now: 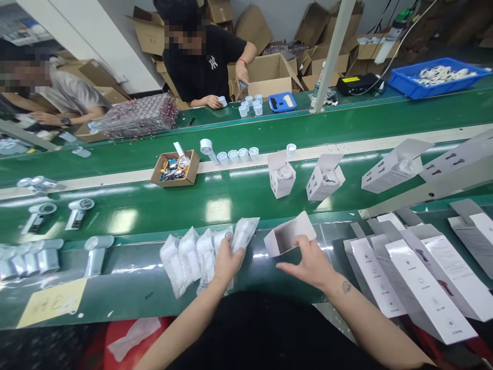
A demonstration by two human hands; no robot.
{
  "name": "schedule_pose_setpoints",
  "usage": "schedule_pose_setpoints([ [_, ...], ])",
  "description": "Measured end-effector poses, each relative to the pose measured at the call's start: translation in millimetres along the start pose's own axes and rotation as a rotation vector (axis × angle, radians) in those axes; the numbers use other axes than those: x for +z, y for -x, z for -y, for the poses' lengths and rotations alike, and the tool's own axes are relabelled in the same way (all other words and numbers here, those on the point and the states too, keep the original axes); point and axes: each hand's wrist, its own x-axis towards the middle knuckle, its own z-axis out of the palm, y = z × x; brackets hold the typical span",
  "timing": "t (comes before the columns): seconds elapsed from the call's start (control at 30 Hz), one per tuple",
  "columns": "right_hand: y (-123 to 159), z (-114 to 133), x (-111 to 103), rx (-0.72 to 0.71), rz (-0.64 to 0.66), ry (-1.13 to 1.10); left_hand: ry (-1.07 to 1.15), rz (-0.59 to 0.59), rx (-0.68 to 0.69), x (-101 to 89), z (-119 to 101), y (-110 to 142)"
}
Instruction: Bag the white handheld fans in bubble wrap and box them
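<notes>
Left hand [227,264]: clamped on a bag [246,232].
Right hand [314,262]: fingers and thumb held apart at the open box [278,243].
Bag row [188,254]: left unboxed beside the left hand.
Belt boxes [282,186]: three seen filled, flaps left unclosed.
Right-side boxes [414,288]: contents not shown.

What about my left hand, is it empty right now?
No, your left hand has its fingers on a plastic-wrapped item, beside other wrapped ones.
</notes>
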Motion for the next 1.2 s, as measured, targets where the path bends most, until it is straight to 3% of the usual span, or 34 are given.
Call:
schedule_pose_setpoints([
  [0.1,-1,2,20,0.022,-0.186,-0.029,0.456,0.005,-0.061,-40.5,-12,12],
  [0.2,-8,4,28,-0.022,-0.198,-0.08,0.746,0.098,-0.01,-86.6,-40,33],
  [0.27,-11,6,29,-0.092,-0.177,-0.138,0.714,0.166,0.056,-109.5,-61,43],
  [0.37,-15,10,30,-0.193,-0.144,-0.213,0.4,0.232,0.185,-124.8,-91,43],
  [0.53,-27,22,41,-0.223,-0.182,-0.253,-0.353,0.065,0.46,-115.0,-131,32],
  [0.6,-33,26,47,-0.26,-0.178,-0.255,-0.621,0.065,0.59,-105.5,-148,34],
  [0.7,-37,29,55,-0.28,-0.161,-0.291,-0.852,0.292,0.8,-96.4,-173,34],
  [0.77,-36,26,56,-0.317,-0.155,-0.33,-0.887,0.49,0.846,-97.6,-183,32],
  [0.8,-34,23,55,-0.341,-0.155,-0.351,-0.884,0.536,0.854,-99.5,-183,31],
  [0.83,-33,20,53,-0.365,-0.152,-0.372,-0.875,0.534,0.88,-100.9,-180,31],
  [0.9,-30,12,46,-0.402,-0.122,-0.406,-0.866,0.408,1.012,-98.9,-166,35],
  [1.0,-28,6,36,-0.435,-0.015,-0.454,-0.909,0.232,1.238,-80.3,-130,43],
  [1.1,-30,8,28,-0.396,0.045,-0.487,-0.988,0.192,1.319,-54.6,-103,39],
  [1.2,-28,7,14,-0.328,0.064,-0.503,-1.005,0.153,1.345,-39.7,-95,26],
])
